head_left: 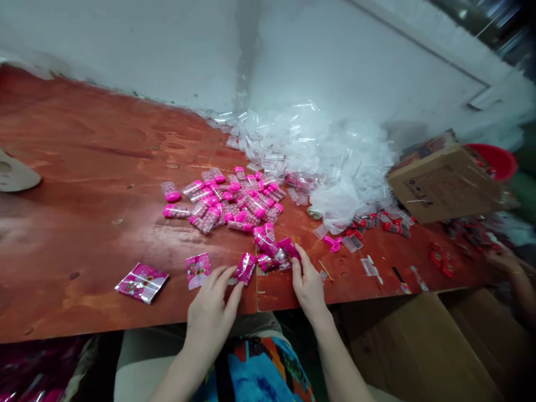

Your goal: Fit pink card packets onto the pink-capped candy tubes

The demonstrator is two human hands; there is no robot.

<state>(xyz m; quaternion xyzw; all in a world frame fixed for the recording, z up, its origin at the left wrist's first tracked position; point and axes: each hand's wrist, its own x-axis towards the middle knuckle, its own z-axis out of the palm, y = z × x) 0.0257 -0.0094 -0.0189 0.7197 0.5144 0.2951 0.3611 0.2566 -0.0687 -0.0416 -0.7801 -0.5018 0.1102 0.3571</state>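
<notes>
Heaped plastic pieces (310, 145) and cardboard boxes (439, 190) suggest a workshop.

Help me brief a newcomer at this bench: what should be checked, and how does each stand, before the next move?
1. Left hand at the small pink packet: ok, touching or nearly so.
2. Left grip firm: cannot tell.
3. Right hand on the second packet: ok, seemingly pinched at its right end.
4. Pink-capped containers within reach: ok, seemingly; piled beyond the hands.
5. Loose pink piece gathered with those containers: not ok, lies apart to the right.
</notes>
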